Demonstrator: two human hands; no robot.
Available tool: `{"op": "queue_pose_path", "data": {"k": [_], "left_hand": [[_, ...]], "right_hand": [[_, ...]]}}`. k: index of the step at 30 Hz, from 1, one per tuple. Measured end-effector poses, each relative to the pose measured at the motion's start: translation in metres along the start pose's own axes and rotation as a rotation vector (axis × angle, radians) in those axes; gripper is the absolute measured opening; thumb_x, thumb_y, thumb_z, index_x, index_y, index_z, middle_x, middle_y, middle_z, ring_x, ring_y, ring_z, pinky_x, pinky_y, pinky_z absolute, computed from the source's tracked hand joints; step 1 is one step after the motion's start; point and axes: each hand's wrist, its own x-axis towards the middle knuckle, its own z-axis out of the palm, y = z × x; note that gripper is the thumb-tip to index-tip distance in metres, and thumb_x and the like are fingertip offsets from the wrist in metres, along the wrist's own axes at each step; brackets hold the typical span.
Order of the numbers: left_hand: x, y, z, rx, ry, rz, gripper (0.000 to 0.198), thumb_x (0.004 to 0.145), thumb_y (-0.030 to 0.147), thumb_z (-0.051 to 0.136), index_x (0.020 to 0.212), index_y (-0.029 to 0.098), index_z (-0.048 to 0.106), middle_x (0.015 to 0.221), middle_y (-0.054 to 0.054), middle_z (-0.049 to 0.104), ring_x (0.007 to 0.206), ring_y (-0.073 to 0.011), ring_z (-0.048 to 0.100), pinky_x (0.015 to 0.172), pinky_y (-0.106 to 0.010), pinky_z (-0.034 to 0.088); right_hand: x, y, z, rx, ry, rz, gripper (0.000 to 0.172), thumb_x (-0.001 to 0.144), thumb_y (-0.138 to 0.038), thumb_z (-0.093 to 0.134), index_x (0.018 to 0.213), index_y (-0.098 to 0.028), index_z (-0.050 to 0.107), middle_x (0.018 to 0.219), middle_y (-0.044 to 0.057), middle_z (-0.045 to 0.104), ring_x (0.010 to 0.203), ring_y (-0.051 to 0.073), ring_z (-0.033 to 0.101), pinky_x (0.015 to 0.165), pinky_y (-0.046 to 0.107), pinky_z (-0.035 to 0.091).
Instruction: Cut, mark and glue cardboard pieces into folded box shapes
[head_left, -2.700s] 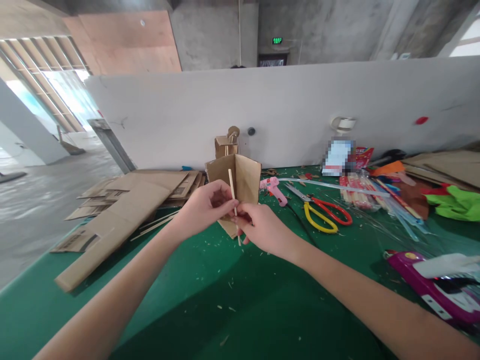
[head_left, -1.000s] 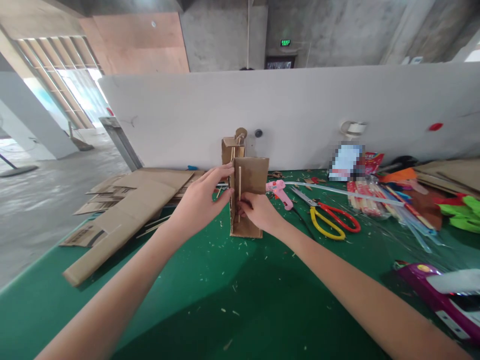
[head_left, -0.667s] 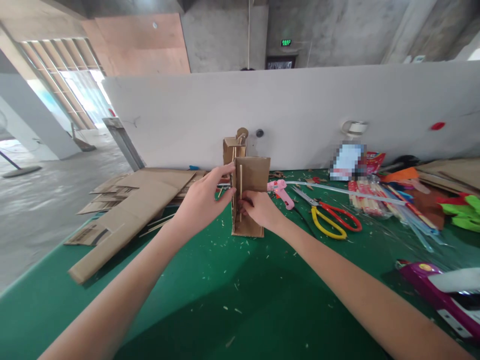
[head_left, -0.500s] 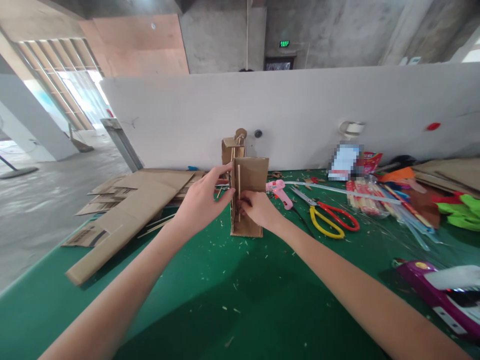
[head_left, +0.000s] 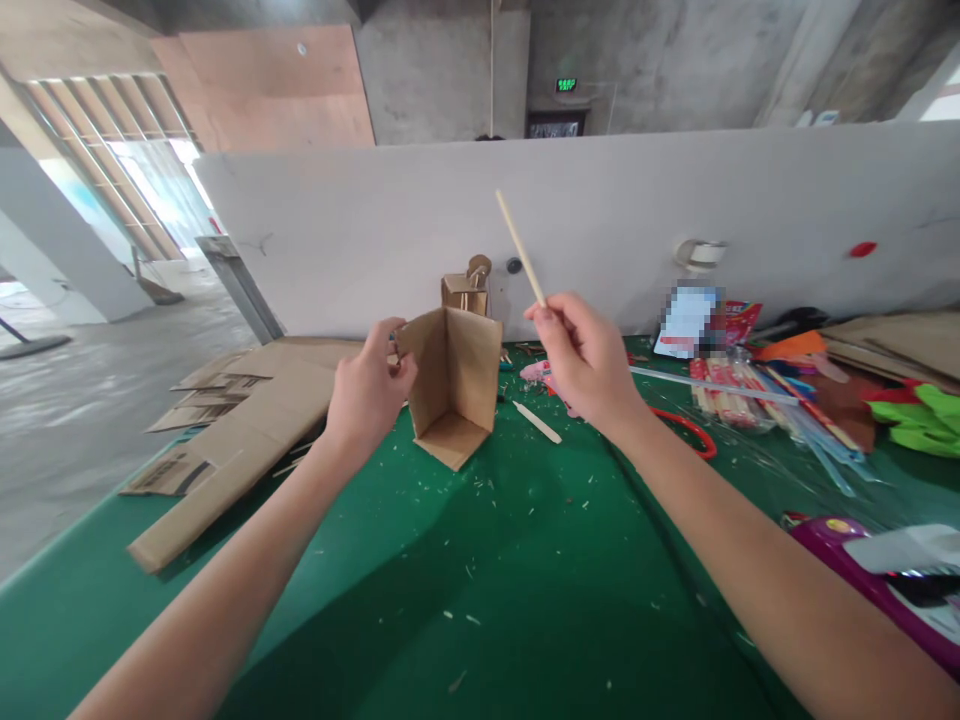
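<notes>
My left hand (head_left: 369,385) is closed on the left edge of an open cardboard corner piece (head_left: 471,360), thumb in front, the other fingers partly behind. This piece has two upright walls and a base, and it stands on the green table (head_left: 420,600). In my right hand (head_left: 583,355), a thin wooden stick (head_left: 517,240) is pinched near its lower end and tilts up to the left, clear of the cardboard. A slim pale pen-shaped object (head_left: 538,422) lies between the piece and my right forearm. Behind the piece stands another cardboard construction (head_left: 465,290) with a round disc on top.
Flat cardboard sheets (head_left: 247,420) lie at left. A pink glue gun (head_left: 536,372) and red-handled scissors (head_left: 694,430) are partly hidden by my right hand and arm. Bundled sticks (head_left: 724,385), a phone (head_left: 686,320) and a purple device (head_left: 855,570) are at right. A white panel (head_left: 360,240) borders the back.
My right hand has drawn the stick out of the cardboard piece and raised it to the right. The piece has turned, its inside now facing me, and my left hand has shifted left and slightly down.
</notes>
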Motion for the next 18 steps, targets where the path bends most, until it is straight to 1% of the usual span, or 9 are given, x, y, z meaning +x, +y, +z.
{"op": "queue_pose_path", "data": {"k": [3,5,7,10,12,13,14,15,18], "left_hand": [[0.006,-0.013,0.002,-0.010,-0.003,-0.034,0.041,0.087,0.030,0.048,0.128,0.025,0.045,0.103,-0.008,0.070,0.081,-0.0201,0.068,0.077,-0.036,0.052],[0.009,-0.019,0.005,-0.047,-0.004,-0.044,0.045,0.087,0.031,0.048,0.132,0.025,0.042,0.111,-0.010,0.068,0.081,-0.0193,0.068,0.076,-0.034,0.053],[0.010,-0.021,0.009,-0.072,-0.027,-0.032,0.053,0.087,0.032,0.048,0.138,0.024,0.036,0.114,-0.012,0.067,0.078,-0.0188,0.068,0.073,-0.033,0.053],[0.010,-0.019,0.010,0.003,-0.128,0.013,0.065,0.087,0.032,0.047,0.147,0.024,0.024,0.108,-0.011,0.069,0.075,-0.0210,0.067,0.073,-0.036,0.052],[0.010,-0.018,0.009,0.085,-0.201,0.030,0.070,0.087,0.032,0.047,0.149,0.027,0.016,0.103,-0.008,0.071,0.077,-0.0236,0.067,0.075,-0.039,0.052],[0.010,-0.018,0.008,0.111,-0.231,0.033,0.072,0.087,0.033,0.047,0.150,0.029,0.013,0.103,-0.007,0.071,0.080,-0.0247,0.067,0.075,-0.040,0.051],[0.011,-0.018,0.007,0.125,-0.252,0.033,0.074,0.087,0.034,0.047,0.150,0.030,0.010,0.104,-0.007,0.071,0.082,-0.0254,0.067,0.076,-0.041,0.051],[0.012,-0.019,0.006,0.128,-0.269,0.035,0.075,0.087,0.035,0.047,0.151,0.031,0.008,0.106,-0.006,0.070,0.084,-0.0256,0.067,0.076,-0.041,0.051],[0.015,-0.024,0.003,0.125,-0.275,0.063,0.075,0.088,0.038,0.046,0.150,0.032,0.006,0.113,-0.007,0.067,0.086,-0.0243,0.067,0.076,-0.039,0.051]], "right_hand": [[0.003,-0.005,-0.013,-0.015,0.005,-0.013,0.032,0.098,-0.042,0.033,0.103,-0.023,0.058,0.059,-0.005,0.036,0.050,0.010,0.039,0.052,0.024,0.033],[0.005,-0.004,-0.017,-0.046,-0.089,0.018,0.032,0.098,-0.041,0.034,0.104,-0.023,0.060,0.057,-0.005,0.037,0.049,0.010,0.040,0.051,0.024,0.033],[0.006,-0.001,-0.019,-0.102,-0.298,0.074,0.031,0.097,-0.038,0.036,0.099,-0.022,0.063,0.054,-0.004,0.040,0.047,0.010,0.041,0.049,0.025,0.032],[0.003,0.010,-0.014,-0.202,-0.760,0.122,0.027,0.093,-0.032,0.044,0.084,-0.021,0.067,0.056,-0.002,0.052,0.046,0.009,0.042,0.049,0.026,0.031],[-0.002,0.017,-0.004,-0.239,-1.045,0.108,0.021,0.089,-0.029,0.051,0.080,-0.021,0.068,0.068,0.000,0.063,0.052,0.010,0.049,0.052,0.026,0.034],[-0.005,0.021,0.003,-0.243,-1.145,0.096,0.019,0.087,-0.029,0.052,0.081,-0.022,0.069,0.076,0.001,0.067,0.058,0.012,0.053,0.055,0.026,0.035],[-0.008,0.024,0.010,-0.244,-1.205,0.092,0.018,0.087,-0.029,0.053,0.084,-0.023,0.070,0.082,0.001,0.069,0.063,0.013,0.057,0.057,0.026,0.037],[-0.012,0.026,0.016,-0.268,-1.226,0.100,0.020,0.088,-0.029,0.051,0.087,-0.023,0.070,0.086,0.001,0.070,0.068,0.014,0.058,0.058,0.026,0.037],[-0.021,0.028,0.032,-0.350,-1.203,0.103,0.029,0.091,-0.027,0.041,0.091,-0.024,0.069,0.091,0.004,0.070,0.074,0.018,0.059,0.057,0.028,0.037]]}}
